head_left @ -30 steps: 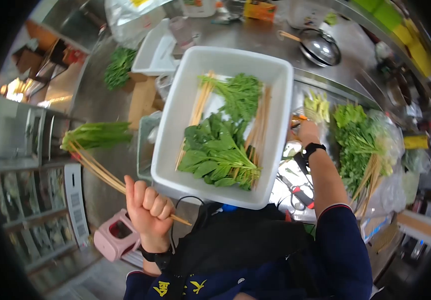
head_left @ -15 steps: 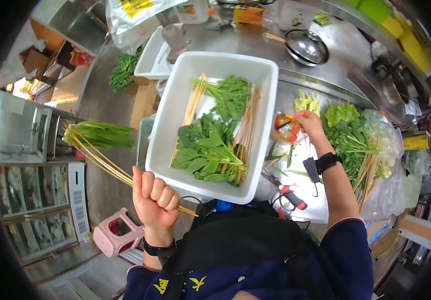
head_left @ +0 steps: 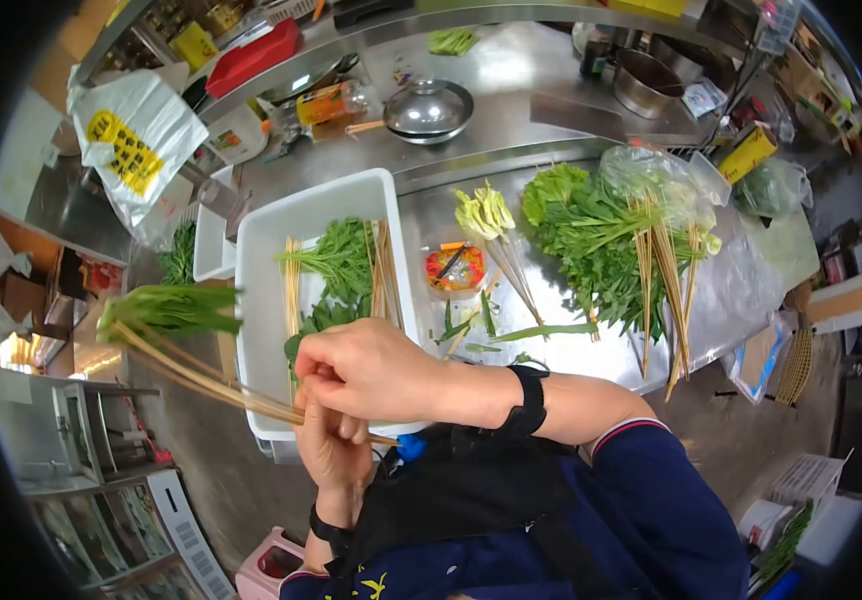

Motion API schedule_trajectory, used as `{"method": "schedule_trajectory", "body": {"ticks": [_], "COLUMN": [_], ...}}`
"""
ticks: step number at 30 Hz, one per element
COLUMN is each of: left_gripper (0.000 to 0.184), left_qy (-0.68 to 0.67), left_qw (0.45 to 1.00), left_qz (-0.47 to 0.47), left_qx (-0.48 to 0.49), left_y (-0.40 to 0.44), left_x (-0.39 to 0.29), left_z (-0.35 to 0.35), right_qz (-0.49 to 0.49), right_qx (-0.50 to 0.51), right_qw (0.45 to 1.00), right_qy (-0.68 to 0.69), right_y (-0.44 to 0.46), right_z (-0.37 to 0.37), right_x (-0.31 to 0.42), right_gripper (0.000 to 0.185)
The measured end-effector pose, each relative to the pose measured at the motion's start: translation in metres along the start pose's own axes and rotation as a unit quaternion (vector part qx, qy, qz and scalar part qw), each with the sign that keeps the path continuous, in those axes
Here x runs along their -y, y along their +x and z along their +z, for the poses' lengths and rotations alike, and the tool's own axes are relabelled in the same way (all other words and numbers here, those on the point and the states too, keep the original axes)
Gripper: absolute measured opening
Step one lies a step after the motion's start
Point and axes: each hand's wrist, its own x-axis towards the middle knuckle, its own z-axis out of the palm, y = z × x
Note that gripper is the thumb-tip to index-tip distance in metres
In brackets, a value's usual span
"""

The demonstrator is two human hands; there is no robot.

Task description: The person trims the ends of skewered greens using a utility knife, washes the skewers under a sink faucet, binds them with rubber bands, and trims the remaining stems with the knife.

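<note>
My left hand (head_left: pixel 333 450) is closed around several long wooden skewers (head_left: pixel 201 385), which carry a bunch of green leaf stalks (head_left: pixel 171 308) at their far end. Over the near edge of the white tub (head_left: pixel 326 195), my right hand (head_left: pixel 376 370) is pinched close against the left one; what its fingers hold is hidden. Inside the tub lie feathery greens (head_left: pixel 336 260) and broad leaves, partly covered by my right hand, with bare skewer ends beside them. To the right stands a small container (head_left: pixel 454 268) with red and orange bits and a dark object in it.
Skewered pale greens (head_left: pixel 486 212) and a large heap of leafy greens (head_left: pixel 591 235) with skewers lie on the steel counter (head_left: pixel 541 365). Behind are a lidded pan (head_left: pixel 429 112) and a steel pot (head_left: pixel 648 85). A pink stool (head_left: pixel 273 562) stands on the floor below.
My right hand has moved from the small container across to my left hand. The view has turned right, so the tub appears further left. My left hand still holds the skewers.
</note>
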Motion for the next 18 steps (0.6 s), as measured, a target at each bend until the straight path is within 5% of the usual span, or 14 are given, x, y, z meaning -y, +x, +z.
{"method": "schedule_trajectory", "body": {"ticks": [12, 15, 17, 18], "left_gripper": [0.022, 0.022, 0.023, 0.023], "left_qy": [0.028, -0.010, -0.033, -0.032], "left_qw": [0.997, 0.997, 0.999, 0.999], "left_qz": [0.070, 0.058, 0.021, 0.021], "left_qx": [0.029, 0.050, 0.033, 0.034], "left_y": [-0.004, -0.006, -0.007, -0.005], "left_x": [-0.005, -0.010, -0.011, -0.013], "left_z": [-0.004, 0.003, 0.007, 0.008], "right_qz": [-0.076, -0.010, 0.092, 0.092], "right_qx": [-0.020, -0.062, -0.099, -0.099], "right_qw": [0.995, 0.997, 0.908, 0.907], "right_qy": [-0.058, 0.050, 0.398, 0.398], "right_y": [-0.009, 0.004, 0.013, 0.014], "right_z": [-0.004, 0.012, 0.020, 0.020], "right_x": [-0.002, -0.019, -0.021, -0.021], "right_gripper": [0.008, 0.010, 0.011, 0.011]}}
